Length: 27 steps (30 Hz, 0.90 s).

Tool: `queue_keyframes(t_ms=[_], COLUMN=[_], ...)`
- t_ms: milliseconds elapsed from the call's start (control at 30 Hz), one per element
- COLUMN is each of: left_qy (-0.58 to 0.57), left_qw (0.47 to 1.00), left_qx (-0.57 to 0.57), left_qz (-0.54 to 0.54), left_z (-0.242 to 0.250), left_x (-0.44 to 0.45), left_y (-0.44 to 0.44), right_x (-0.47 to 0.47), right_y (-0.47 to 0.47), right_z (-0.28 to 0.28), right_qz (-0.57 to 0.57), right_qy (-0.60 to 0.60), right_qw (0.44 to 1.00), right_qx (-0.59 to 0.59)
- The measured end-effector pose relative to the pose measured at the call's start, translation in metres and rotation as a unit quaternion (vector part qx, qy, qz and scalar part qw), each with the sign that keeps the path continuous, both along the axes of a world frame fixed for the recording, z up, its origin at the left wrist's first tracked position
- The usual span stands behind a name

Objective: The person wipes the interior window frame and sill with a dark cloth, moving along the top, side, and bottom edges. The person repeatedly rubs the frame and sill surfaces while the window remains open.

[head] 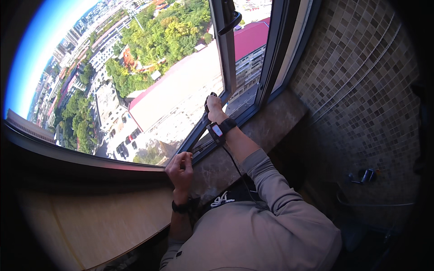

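My right hand (pixel 215 105) is closed around a small black object (pixel 207 103) at the lower part of the window sash (pixel 229 67). Most of that object is hidden by the fingers, so its kind cannot be told. Lower and to the left, my left hand (pixel 180 169) is raised with curled fingers by the corner of the dark metal window frame (pixel 184 146); whether it pinches anything is not clear. A dark curved window handle (pixel 231 23) is on the sash above my right hand. A strapped device (pixel 217 130) with a black cable sits on my right wrist.
A brown stone sill (pixel 217 172) runs under the window. A light wooden surface (pixel 112 223) lies at the lower left. Mosaic tile wall (pixel 359 101) with two hanging white cords (pixel 359 76) stands at the right, a metal fixture (pixel 368 176) lower down. Buildings and trees lie far below outside.
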<state>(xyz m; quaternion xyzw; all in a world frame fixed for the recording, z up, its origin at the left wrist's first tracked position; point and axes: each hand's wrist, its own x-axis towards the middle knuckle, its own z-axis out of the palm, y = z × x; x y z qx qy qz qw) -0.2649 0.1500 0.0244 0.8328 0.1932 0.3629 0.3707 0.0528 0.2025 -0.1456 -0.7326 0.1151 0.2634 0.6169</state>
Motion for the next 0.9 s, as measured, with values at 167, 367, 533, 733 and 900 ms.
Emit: queue_keyframes(t_ms=[167,367,533,733,900], left_qy=[0.001,-0.008,-0.012,-0.030,-0.043], left_qw=[1.000,0.999,1.000,1.000,0.999], left_qx=[-0.002,-0.051,-0.001,-0.005,-0.023], left_qz=[-0.010,0.007,0.006,0.010,0.018], left_z=[-0.002,0.006,0.006,0.011,0.020], left_x=[0.014,0.016,0.022,0.018,0.016], left_y=[0.000,0.004,0.014,0.019,0.018], right_x=[0.080,0.028,-0.024,-0.015,0.010], right_y=[-0.018,-0.028,-0.033,-0.017,-0.009], right_z=[-0.016,0.088,0.234,0.399,0.397], right_qz=[-0.106,-0.028,-0.085,-0.102,-0.149], right_qy=[-0.044,-0.233,-0.549,-0.795,-0.778], right_qw=[0.992,0.969,0.812,0.571,0.603], right_qx=[0.045,-0.081,0.182,0.180,0.097])
